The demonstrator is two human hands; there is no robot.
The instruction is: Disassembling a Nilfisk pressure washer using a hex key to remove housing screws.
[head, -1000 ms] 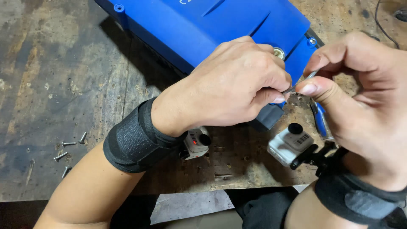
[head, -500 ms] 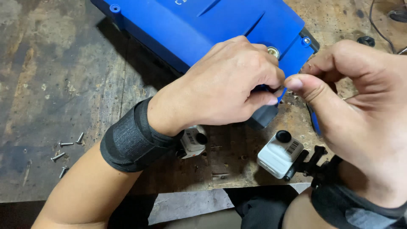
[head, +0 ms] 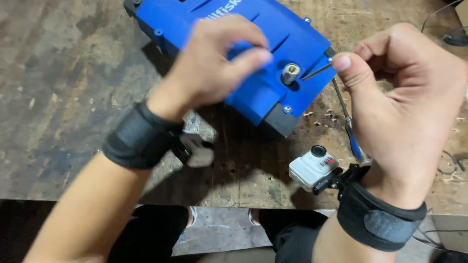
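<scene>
in the head view, the left hand [head: 214,63] had lifted off the blue machine case [head: 253,63] since half a second before and hung blurry above it with loosely curled fingers, holding nothing i could see. the right hand [head: 404,112] was a tight fist around a thin screwdriver [head: 348,122] beside the case's right corner, thumb on top, and now the little silver post [head: 290,74] on the case showed, where the left hand had covered it before. the case lay on the worn wooden table [head: 63,97], in the top middle.
</scene>
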